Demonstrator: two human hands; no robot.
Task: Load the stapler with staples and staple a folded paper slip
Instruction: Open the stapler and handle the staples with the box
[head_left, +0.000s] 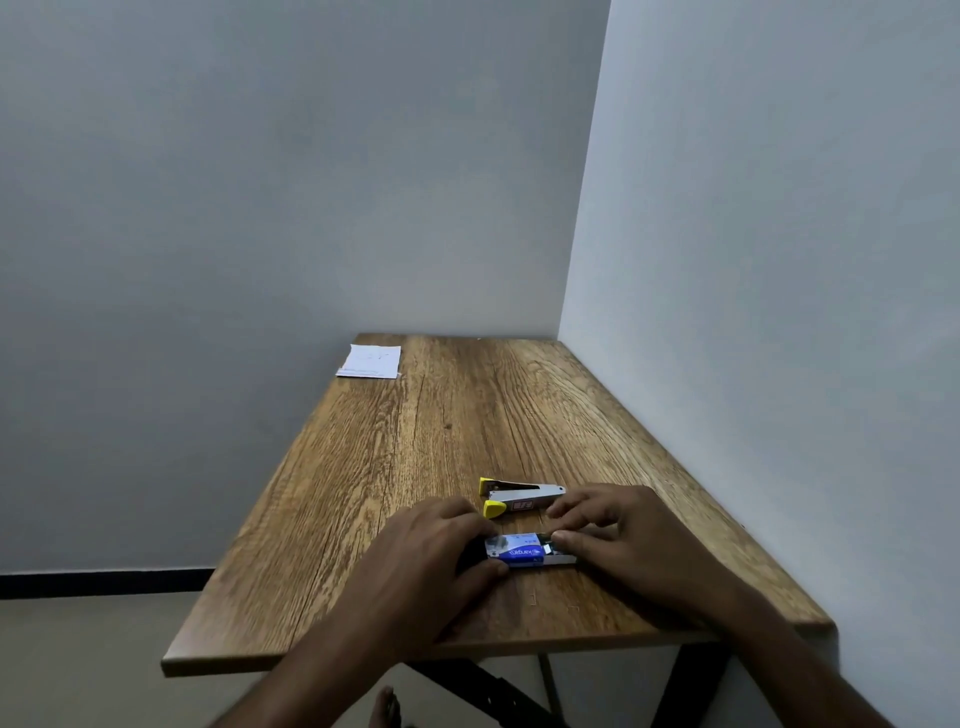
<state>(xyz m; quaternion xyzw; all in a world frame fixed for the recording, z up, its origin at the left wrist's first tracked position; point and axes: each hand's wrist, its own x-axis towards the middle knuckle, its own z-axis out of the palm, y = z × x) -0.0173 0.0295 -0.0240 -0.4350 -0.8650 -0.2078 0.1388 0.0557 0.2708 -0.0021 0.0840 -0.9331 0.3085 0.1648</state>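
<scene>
A small blue staple box (519, 553) lies on the wooden table (415, 441) near its front edge. My left hand (441, 551) grips the box's left end. My right hand (613, 530) has its fingertips on the box's right end, where an inner tray sticks out a little. Just behind the box lies a silver stapler (519, 498) with yellow ends, on its side and hinged open, touched by neither hand. A white paper slip (370, 361) rests at the far left corner of the table.
Grey walls stand close behind the table and along its right side. The table's left and front edges drop to a pale floor (78, 665). Black table legs (467, 686) show under the front edge.
</scene>
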